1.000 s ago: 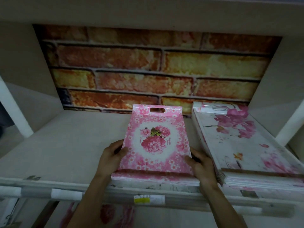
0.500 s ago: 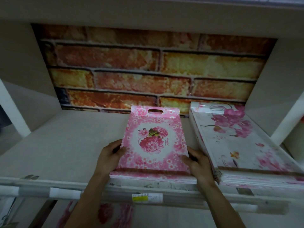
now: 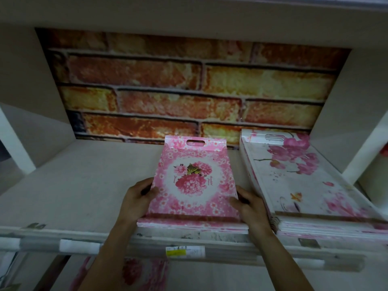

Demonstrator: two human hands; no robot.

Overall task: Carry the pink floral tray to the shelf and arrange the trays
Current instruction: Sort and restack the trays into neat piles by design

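The pink floral tray [image 3: 192, 179] lies on top of a short stack of like trays at the front middle of the shelf [image 3: 84, 185]. Its handle slot points toward the back wall. My left hand [image 3: 137, 199] grips its left edge, thumb on top. My right hand [image 3: 249, 204] grips its right edge the same way. Just to the right sits a stack of larger white trays [image 3: 310, 185] with purple-pink orchid print, close beside my right hand.
A brick-pattern panel [image 3: 189, 87] backs the shelf. The shelf's front rail carries a yellow-and-white price label [image 3: 184, 251]. White uprights [image 3: 12, 143] stand at both sides. More pink floral goods [image 3: 138, 274] show on the level below.
Both hands keep their hold on the pink tray's sides. The tray stays in about the same spot on the stack; only the view shifts slightly.
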